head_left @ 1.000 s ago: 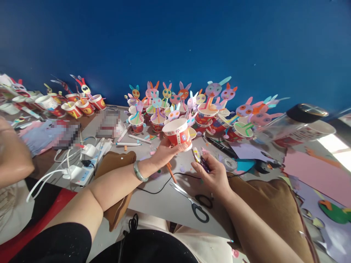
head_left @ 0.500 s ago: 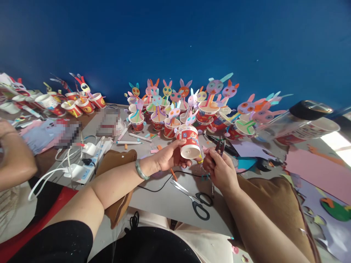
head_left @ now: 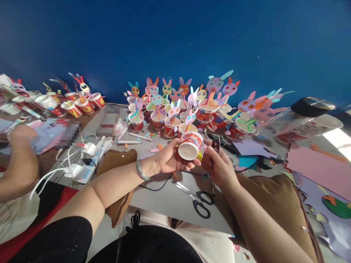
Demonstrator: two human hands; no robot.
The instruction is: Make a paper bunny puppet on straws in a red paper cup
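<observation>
My left hand (head_left: 170,155) holds a red and white paper cup (head_left: 194,138), tilted so that its white base faces me. The fingers reach beneath the cup, and the thumb lies at its side. Close to the right of it, my right hand (head_left: 219,164) is closed around a dark-handled tool (head_left: 216,143); its working end is hidden. A small yellow piece (head_left: 200,157) shows between the cup and my right fingers. Open scissors (head_left: 196,197) with dark handles lie on the grey table (head_left: 161,199) below my hands.
Several paper cups (head_left: 157,120) with paper rabbit heads line the blue wall. At right are a clear bottle (head_left: 281,122), pink paper (head_left: 318,166) and a brown cushion (head_left: 271,201). A white power strip (head_left: 91,166) and another person's arm (head_left: 20,164) are at left.
The cup in my left hand has turned and tilted, with its base now facing lower left. My right hand has shifted slightly left toward it. The other person's arm has moved.
</observation>
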